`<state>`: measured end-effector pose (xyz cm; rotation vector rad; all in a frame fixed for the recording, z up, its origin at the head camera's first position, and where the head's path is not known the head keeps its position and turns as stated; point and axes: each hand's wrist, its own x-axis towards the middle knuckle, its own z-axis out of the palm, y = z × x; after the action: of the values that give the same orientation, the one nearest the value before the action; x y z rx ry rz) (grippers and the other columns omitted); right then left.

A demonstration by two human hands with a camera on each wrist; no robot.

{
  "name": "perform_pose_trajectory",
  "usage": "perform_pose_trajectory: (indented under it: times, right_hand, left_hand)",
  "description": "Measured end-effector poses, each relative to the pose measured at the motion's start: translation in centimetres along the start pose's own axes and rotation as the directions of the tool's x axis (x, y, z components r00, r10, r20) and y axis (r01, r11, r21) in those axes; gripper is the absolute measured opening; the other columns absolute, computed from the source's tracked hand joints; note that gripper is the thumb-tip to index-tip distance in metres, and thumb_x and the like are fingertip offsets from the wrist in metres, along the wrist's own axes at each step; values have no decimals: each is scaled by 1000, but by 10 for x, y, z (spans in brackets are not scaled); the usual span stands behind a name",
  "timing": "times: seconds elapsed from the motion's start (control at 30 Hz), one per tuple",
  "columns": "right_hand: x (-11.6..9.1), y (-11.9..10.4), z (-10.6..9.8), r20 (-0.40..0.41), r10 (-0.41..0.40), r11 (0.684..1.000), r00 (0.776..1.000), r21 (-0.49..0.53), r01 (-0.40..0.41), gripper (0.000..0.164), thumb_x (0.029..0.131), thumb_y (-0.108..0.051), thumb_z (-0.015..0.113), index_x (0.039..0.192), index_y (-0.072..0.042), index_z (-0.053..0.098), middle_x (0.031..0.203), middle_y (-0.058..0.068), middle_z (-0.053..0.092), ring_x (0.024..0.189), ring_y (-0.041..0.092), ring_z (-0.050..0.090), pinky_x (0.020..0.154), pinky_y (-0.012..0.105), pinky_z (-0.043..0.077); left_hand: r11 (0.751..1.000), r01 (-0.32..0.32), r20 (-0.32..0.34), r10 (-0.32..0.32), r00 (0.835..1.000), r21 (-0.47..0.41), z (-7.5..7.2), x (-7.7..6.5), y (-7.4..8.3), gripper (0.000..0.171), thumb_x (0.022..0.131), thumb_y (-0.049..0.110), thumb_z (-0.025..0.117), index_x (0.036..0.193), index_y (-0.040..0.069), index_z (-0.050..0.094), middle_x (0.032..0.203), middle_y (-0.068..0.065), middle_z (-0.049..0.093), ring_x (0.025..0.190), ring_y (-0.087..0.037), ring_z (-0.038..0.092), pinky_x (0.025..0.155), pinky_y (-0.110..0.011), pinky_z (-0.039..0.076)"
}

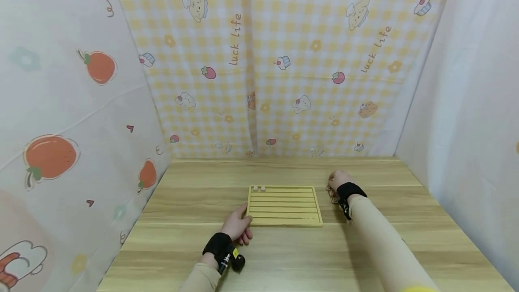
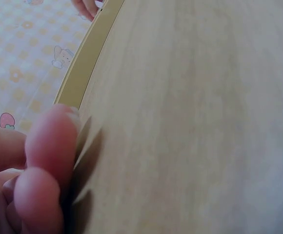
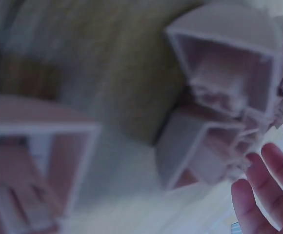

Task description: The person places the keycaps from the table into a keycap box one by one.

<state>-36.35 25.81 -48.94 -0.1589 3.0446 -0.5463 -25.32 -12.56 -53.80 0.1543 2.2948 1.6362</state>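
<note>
A flat yellow board (image 1: 284, 208) with raised rows lies on the table; two small pale blocks (image 1: 255, 189) sit at its far left corner. My left hand (image 1: 237, 225) grips the board's near left corner, thumb on the rim and other fingers bent beside the edge. In the left wrist view, its fingertips (image 2: 53, 136) meet the yellow rim (image 2: 85, 63). Right of the board, my right hand (image 1: 339, 180) reaches down at a group of small pieces (image 1: 333, 196). The right wrist view shows hollow pinkish pieces (image 3: 229, 19) beside its loosely extended fingers (image 3: 273, 195); the thumb is hidden.
The wood-grain table (image 1: 284, 260) stretches around the board. Behind it hangs a yellow checked cloth (image 1: 284, 102) with printed figures, and pale cloths (image 1: 462, 80) close off both sides. Another hollow piece (image 3: 34, 117) is near the right wrist camera.
</note>
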Motion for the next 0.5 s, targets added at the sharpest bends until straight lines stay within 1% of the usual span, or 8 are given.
perform_pose_trajectory:
  times: [0.1,0.17,0.27,0.37,0.43,0.5]
  right_hand:
    - [4,6,4,-10,-48,999,999,-26,48,22,91,-5,56,104,7,70,101,24,68,93,40,63,86,51,49]
    - [7,8,5,-16,-74,996,997,-45,73,20,88,-3,57,100,5,71,97,21,69,88,38,64,83,50,50]
    - [9,8,6,-12,-64,997,998,-41,63,17,87,-2,59,96,3,72,92,18,69,82,33,64,80,48,52]
    - [9,6,7,-7,-52,998,999,-32,52,15,86,-2,60,94,3,72,89,17,69,79,30,63,79,47,52]
    - [7,4,7,-6,-45,999,999,-24,45,15,87,-3,61,96,4,72,91,18,69,78,29,63,79,47,52]
    - [4,1,7,-16,-37,999,999,-9,37,19,89,-4,60,101,7,70,95,20,68,76,28,62,79,47,51]
  left_hand:
    - [1000,8,-4,-8,1000,6,0,1,2,65,101,15,47,155,6,15,58,-11,63,40,-16,57,36,-28,45]
    - [1000,3,-9,-3,1000,14,0,0,5,64,101,15,47,155,5,15,58,-11,63,40,-16,57,36,-28,45]
    - [1000,-1,-12,1,1000,24,0,-1,8,64,101,15,47,155,5,15,58,-12,63,40,-16,57,37,-28,45]
    - [1000,-3,-11,4,1000,22,1,-1,9,64,101,15,47,155,4,15,58,-12,64,41,-16,57,37,-28,45]
    - [1000,-2,-12,2,1000,19,1,-2,8,64,101,14,47,155,4,15,58,-11,63,41,-16,57,37,-28,45]
    - [1000,0,-11,0,1000,13,1,-2,8,64,101,14,47,155,4,14,58,-11,63,40,-15,57,37,-28,46]
